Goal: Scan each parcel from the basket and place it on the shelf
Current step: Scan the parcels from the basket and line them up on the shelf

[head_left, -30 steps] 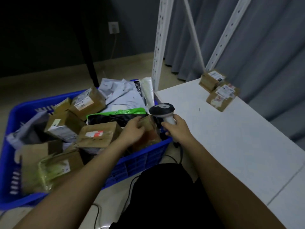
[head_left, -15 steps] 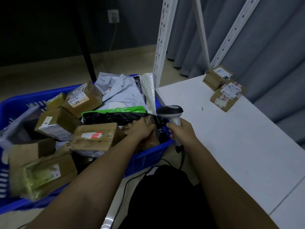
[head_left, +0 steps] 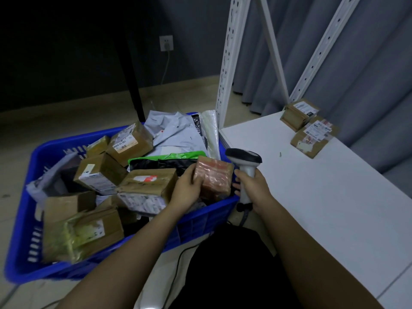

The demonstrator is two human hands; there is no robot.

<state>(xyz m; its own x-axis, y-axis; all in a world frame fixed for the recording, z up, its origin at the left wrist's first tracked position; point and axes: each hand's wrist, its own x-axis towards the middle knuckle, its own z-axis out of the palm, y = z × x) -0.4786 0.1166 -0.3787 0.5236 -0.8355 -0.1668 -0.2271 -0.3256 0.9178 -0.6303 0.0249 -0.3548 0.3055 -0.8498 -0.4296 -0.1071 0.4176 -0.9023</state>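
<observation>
In the head view the scanning step was in hand. The left hand (head_left: 186, 190) gripped a small tape-wrapped parcel (head_left: 213, 176), lifted just above the near right corner of the blue basket (head_left: 26, 210). The right hand (head_left: 254, 188) was closed round the handle of the barcode scanner (head_left: 244, 160), just right of the parcel. The parcel looked brownish-red under glossy, crinkled tape; its label may have faced away, as none showed clearly. The next move probably called for turning the label toward the scanner head, then carrying the parcel right of the basket to the white shelf (head_left: 312, 197), where two cardboard boxes (head_left: 307, 128) sat.
</observation>
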